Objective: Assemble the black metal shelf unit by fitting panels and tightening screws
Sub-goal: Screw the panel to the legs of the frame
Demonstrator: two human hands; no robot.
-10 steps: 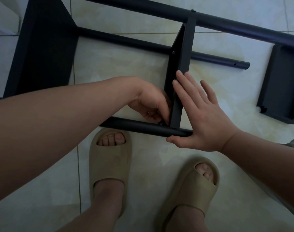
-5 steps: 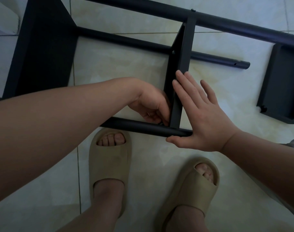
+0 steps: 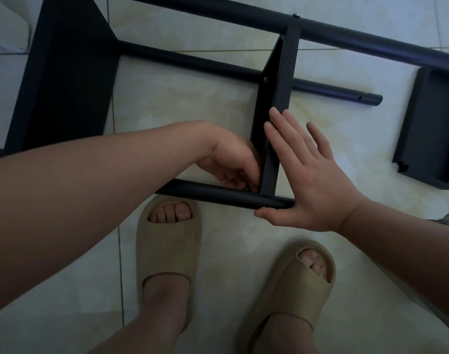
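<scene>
The black shelf unit (image 3: 65, 85) lies on its side on the floor (image 3: 192, 98), across the upper half of the frame. I have my right hand (image 3: 310, 180) flat, fingers straight, pressed against the middle panel (image 3: 275, 118) with the thumb under the near tube (image 3: 205, 191), I judge to brace the panel square to that tube. My left hand (image 3: 231, 162) is curled at the joint in mid-frame, fingertips pinching what looks like a screw (image 3: 247, 189), presumably to start it while the holes line up.
</scene>
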